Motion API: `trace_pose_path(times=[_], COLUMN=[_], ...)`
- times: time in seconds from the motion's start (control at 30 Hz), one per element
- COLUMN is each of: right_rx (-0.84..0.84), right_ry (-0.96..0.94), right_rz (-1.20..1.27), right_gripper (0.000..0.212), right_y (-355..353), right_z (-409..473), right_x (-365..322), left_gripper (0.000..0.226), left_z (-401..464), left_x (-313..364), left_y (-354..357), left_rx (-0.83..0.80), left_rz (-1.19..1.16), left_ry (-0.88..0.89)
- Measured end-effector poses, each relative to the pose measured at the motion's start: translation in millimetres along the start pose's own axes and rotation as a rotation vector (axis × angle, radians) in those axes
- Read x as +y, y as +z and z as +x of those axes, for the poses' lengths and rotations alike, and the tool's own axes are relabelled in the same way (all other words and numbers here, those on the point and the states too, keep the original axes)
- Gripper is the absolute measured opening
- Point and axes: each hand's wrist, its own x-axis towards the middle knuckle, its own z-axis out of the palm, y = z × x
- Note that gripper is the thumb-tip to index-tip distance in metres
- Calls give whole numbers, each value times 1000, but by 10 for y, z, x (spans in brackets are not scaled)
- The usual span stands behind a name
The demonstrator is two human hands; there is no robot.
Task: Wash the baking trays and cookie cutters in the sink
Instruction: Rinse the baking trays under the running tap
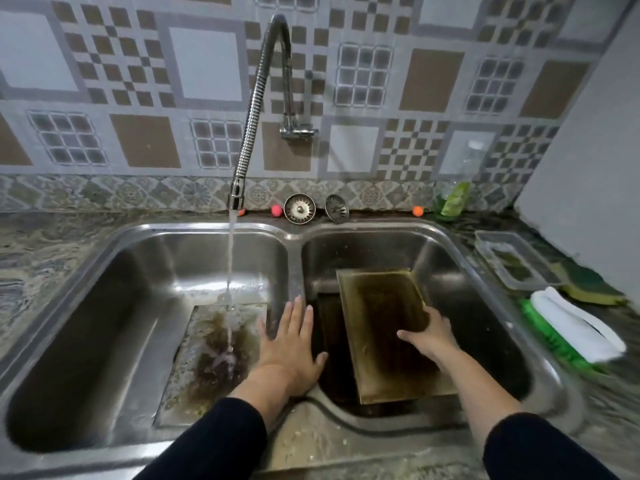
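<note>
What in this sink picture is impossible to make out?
Head view, the only one:
- Dark tray in the right basin: mostly hidden under the tilted tray.
- Cookie cutters: none visible.
- Right hand: fingertips hidden behind the tilted tray's edge.
- Container contents: too blurred.

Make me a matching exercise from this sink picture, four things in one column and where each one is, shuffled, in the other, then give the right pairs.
Things
1. Greasy tray
2. Golden tray
3. Left hand
4. Scrub brush

Places
A. On the counter right of the sink
B. Tilted in the right basin, held by the right hand
C. Flat in the left basin under the running tap
D. Spread open over the divider between the basins

Pairs: 1-C, 2-B, 3-D, 4-A
</note>
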Motion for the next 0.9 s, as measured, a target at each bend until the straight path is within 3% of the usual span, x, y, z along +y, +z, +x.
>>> trace_pose_path(times=[0.37,0.7,0.9], right_rx=[-66,-119,-93], right_ry=[130,104,-42], right_rz=[-299,-514,-527], right_gripper=[106,94,73], right_y=[650,678,731], right_z=[366,409,149], right_x=[61,-21,-377], left_gripper=[71,68,69], left_z=[50,108,114], left_x=[-4,-30,-74], left_y=[45,85,25], left_rx=[54,64,0], left_rz=[23,12,-54], left_ry=[-5,3,52])
